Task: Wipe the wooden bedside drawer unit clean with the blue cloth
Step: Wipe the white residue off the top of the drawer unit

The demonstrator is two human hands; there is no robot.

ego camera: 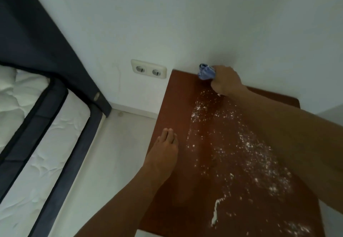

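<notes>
Right hand [224,80] fisted around bunched blue cloth [206,72] at far edge of wooden drawer unit [170,110] against wall, left hand [163,153] flat and open on near-left edge – holding nothing, white powder [241,144] scattered across top, double socket [148,69] just left, mattress [37,125] further left

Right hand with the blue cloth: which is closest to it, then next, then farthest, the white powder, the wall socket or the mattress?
From the right hand:
1. White powder, on the wooden top just below the hand.
2. Wall socket, on the wall to its left.
3. Mattress, far left.
</notes>
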